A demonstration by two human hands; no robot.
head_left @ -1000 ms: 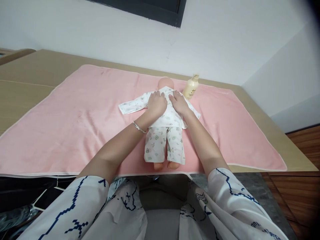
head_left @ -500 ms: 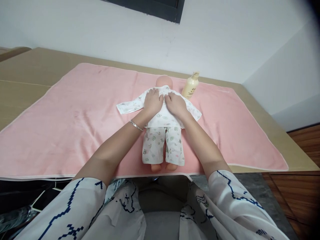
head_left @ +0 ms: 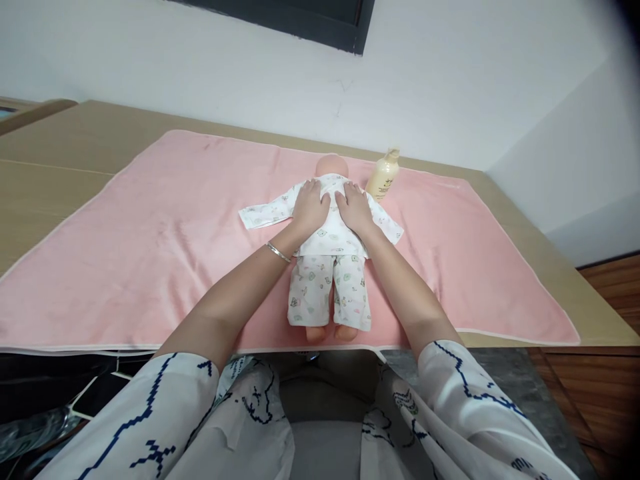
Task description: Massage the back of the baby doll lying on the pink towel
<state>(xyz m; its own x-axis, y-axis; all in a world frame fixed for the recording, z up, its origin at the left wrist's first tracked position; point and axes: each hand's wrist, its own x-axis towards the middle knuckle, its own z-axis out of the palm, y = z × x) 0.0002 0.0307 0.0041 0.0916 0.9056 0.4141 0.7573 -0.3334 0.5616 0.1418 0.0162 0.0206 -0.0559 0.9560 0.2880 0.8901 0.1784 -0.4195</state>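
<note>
Baby doll (head_left: 334,237) is on the pink blanket (head_left: 150,233), front-center, apparently face down, head toward the wall (head_left: 225,80), feet just inside the blanket's near edge. It's dressed in a white printed pajama top (head_left: 333,247) and matching pajama pants (head_left: 311,293). Left hand (head_left: 311,205) palm down on the left half of the upper back, fingers extended toward the doll's head; right hand (head_left: 355,207) mirrors it on the right half. Both open and gripping nothing, resting on the fabric; thumbs angle inward, narrow gap between them. How hard they press, can't tell. Silver bracelet (head_left: 278,252) on left wrist. Left-side pajama sleeve (head_left: 265,215) lies stretched outward; right-side one angles down past the right wrist. Cream pump bottle (head_left: 383,177) sits on the blanket, just beyond the right hand and right of the doll's head. Blanket covers most of the light wood table (head_left: 60,160), which runs up near the wall. Dark frame (head_left: 320,23) on the wall, cut off at top. Wood-grain cabinet (head_left: 595,393) at lower right.
</note>
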